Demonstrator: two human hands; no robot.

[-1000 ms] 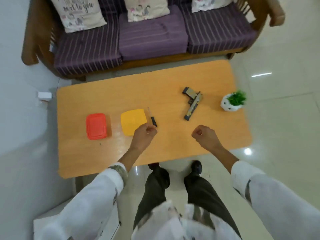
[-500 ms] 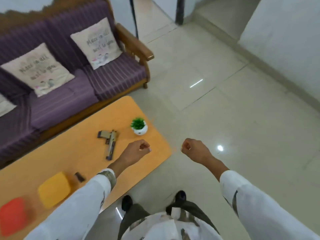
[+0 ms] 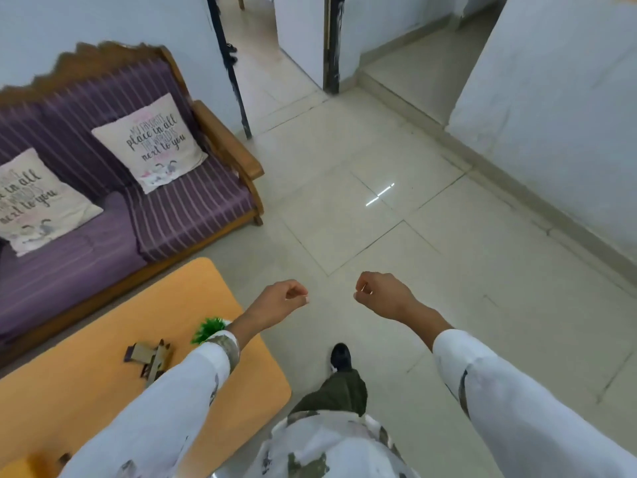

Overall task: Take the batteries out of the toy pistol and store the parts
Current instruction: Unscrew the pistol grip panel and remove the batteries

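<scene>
Left hand (image 3: pixel 279 303), right hand (image 3: pixel 381 296): fingers curled together, empty, over the floor. Toy pistol (image 3: pixel 151 357): untouched on surface (image 3: pixel 86 391). Risk: head faces the floor, so a blind reach may knock it off.

Your view: soft, even light; a bright streak glares on the floor (image 3: pixel 431 257); walls (image 3: pixel 551 115) bow at edges; lower-left corner blurs.

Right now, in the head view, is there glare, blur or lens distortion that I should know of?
Head view, glare: one bright streak on the floor. Head view, blur: the top edge of the sofa is smeared, the toy pistol soft. Head view, distortion: the door frame leans and curves, as a wide lens does.
</scene>
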